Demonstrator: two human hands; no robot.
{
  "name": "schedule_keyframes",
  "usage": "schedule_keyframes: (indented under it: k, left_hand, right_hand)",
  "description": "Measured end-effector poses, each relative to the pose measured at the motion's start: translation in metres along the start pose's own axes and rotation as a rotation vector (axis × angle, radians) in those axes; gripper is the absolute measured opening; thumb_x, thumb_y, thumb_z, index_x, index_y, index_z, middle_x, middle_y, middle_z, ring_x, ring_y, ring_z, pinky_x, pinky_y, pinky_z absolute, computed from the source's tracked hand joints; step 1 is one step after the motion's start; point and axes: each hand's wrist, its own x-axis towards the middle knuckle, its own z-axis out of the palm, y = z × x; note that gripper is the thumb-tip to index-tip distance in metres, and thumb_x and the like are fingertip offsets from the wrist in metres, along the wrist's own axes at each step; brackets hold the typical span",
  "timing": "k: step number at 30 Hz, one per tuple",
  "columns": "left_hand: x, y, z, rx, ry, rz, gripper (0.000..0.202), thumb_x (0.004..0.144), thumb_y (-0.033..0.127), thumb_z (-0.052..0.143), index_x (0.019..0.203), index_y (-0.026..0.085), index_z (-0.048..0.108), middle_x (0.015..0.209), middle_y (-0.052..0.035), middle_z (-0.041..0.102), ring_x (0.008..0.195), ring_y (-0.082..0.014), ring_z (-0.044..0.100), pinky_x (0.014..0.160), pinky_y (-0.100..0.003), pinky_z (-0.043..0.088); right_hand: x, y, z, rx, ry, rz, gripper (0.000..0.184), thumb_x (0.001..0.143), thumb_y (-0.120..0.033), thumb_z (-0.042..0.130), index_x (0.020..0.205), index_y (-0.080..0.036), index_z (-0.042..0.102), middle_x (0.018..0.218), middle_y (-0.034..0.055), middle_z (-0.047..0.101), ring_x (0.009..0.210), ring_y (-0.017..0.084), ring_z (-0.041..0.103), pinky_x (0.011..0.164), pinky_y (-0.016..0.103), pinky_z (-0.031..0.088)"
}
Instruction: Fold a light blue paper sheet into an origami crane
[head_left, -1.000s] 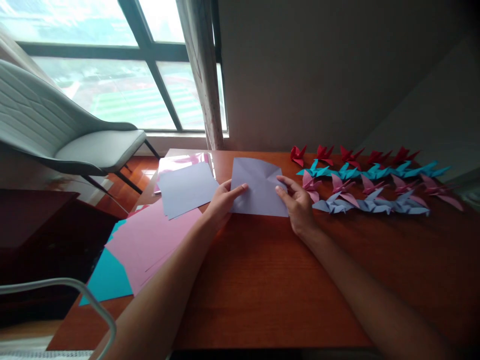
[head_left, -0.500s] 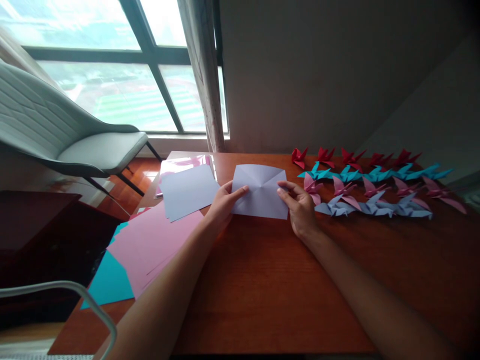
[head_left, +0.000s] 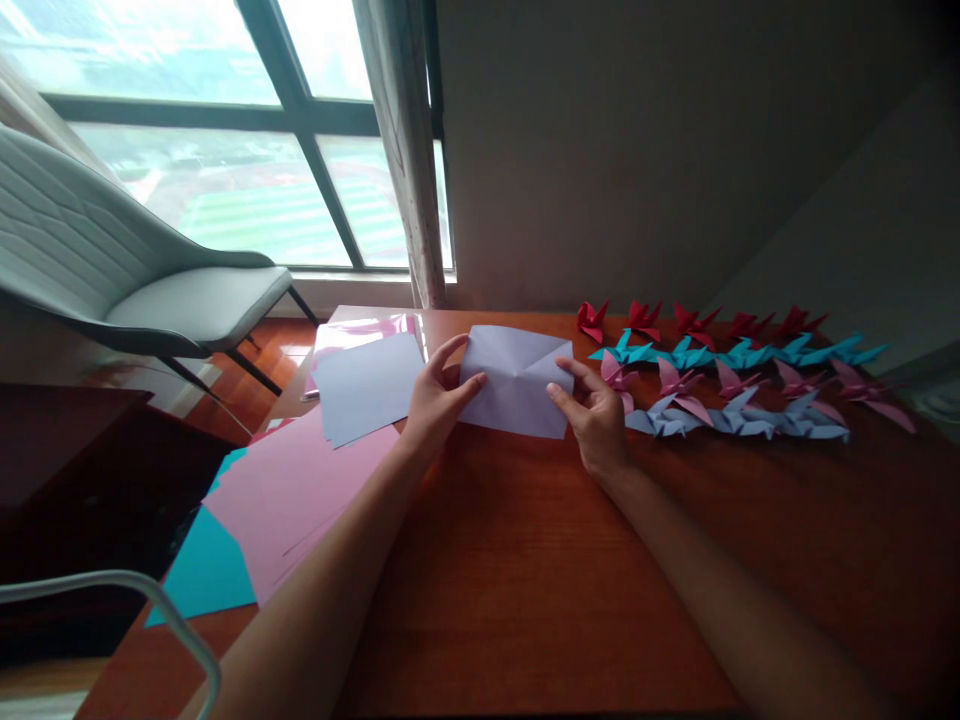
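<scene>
A square sheet of pale lavender origami paper [head_left: 517,400] is held up above the table, with creases crossing at its middle. My left hand [head_left: 441,395] grips its left edge, thumb on the front and fingers partly hidden behind. On the right edge, my right hand [head_left: 596,410] pinches the same sheet between thumb and fingers. To the right stand rows of folded paper cranes: red [head_left: 695,325], turquoise [head_left: 690,352], pink [head_left: 681,390] and lavender [head_left: 664,417]. The lavender row is closest to my right hand.
Left of my hands lie loose lavender sheets [head_left: 367,390], pink sheets [head_left: 300,490] and turquoise sheets [head_left: 206,560], fanned over the wooden table [head_left: 525,570]. A clear plastic packet [head_left: 360,328] lies behind them. A grey chair [head_left: 195,300] stands by the window; a white curved rail [head_left: 112,578] is at lower left.
The lavender sheet is slightly tilted compared with before, and my left hand's fingers have lifted and spread at its left edge. The view has shifted slightly.
</scene>
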Motion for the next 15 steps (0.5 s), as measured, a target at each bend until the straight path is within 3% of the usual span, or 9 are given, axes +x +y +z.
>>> schedule_keyframes:
  k: [7, 11, 15]
  left_hand:
    - [0.0, 0.002, 0.001, -0.039, -0.019, 0.049, 0.08, 0.067, 0.021, 0.082, 0.141, 0.023, 0.05, 0.081, -0.0008, 0.072, 0.073, -0.0139, 0.065, 0.069, -0.025, 0.05]
    - [0.001, 0.003, 0.002, 0.024, -0.008, 0.121, 0.058, 0.07, 0.018, 0.078, 0.126, 0.018, 0.063, 0.088, -0.0029, 0.073, 0.08, -0.0137, 0.065, 0.076, -0.025, 0.051]
    - [-0.001, 0.005, 0.004, 0.121, 0.023, 0.204, 0.039, 0.071, 0.015, 0.074, 0.11, 0.019, 0.071, 0.082, -0.0008, 0.072, 0.065, -0.0112, 0.061, 0.063, -0.024, 0.049]
  right_hand:
    - [0.001, 0.001, -0.004, -0.102, 0.041, -0.048, 0.05, 0.075, -0.035, 0.073, 0.122, -0.021, 0.064, 0.102, 0.0064, 0.072, 0.084, 0.019, 0.065, 0.072, 0.032, 0.053]
    - [0.003, -0.006, -0.006, -0.18, 0.117, -0.113, 0.062, 0.074, -0.032, 0.075, 0.133, -0.023, 0.055, 0.085, -0.0005, 0.07, 0.067, 0.013, 0.057, 0.065, 0.028, 0.048]
    - [0.001, -0.011, -0.003, -0.088, 0.079, -0.053, 0.037, 0.076, -0.037, 0.074, 0.109, -0.021, 0.066, 0.08, -0.0004, 0.07, 0.057, 0.011, 0.056, 0.054, 0.024, 0.045]
